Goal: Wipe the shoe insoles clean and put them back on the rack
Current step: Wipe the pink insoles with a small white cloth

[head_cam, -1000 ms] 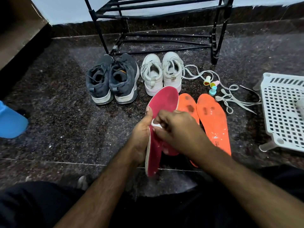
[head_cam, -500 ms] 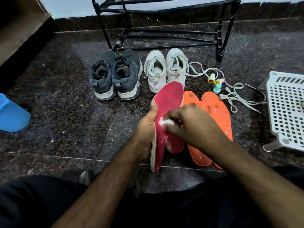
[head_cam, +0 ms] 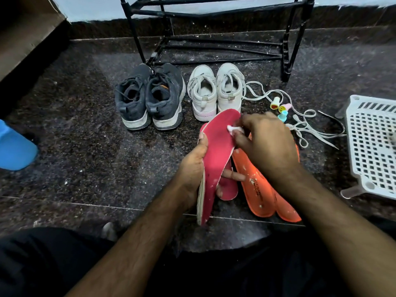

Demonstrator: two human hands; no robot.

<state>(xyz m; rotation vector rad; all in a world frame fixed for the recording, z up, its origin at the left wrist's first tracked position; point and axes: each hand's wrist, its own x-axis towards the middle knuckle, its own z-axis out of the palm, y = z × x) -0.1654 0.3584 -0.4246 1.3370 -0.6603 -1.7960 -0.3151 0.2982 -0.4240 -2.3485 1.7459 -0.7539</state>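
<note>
Red insole (head_cam: 216, 155) gripped by left hand (head_cam: 192, 168), wiped with white wad (head_cam: 232, 129) pinched in right hand (head_cam: 265, 144). Orange insoles (head_cam: 257, 189) unwiped, on floor. Rack (head_cam: 214, 35) unfilled.

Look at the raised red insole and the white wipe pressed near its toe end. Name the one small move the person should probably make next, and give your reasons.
Probably draw the white wipe down the red insole toward the heel. The right hand pinches it near the toe end, the left hand holds the insole tilted up, and pale specks show lower on its surface.
</note>
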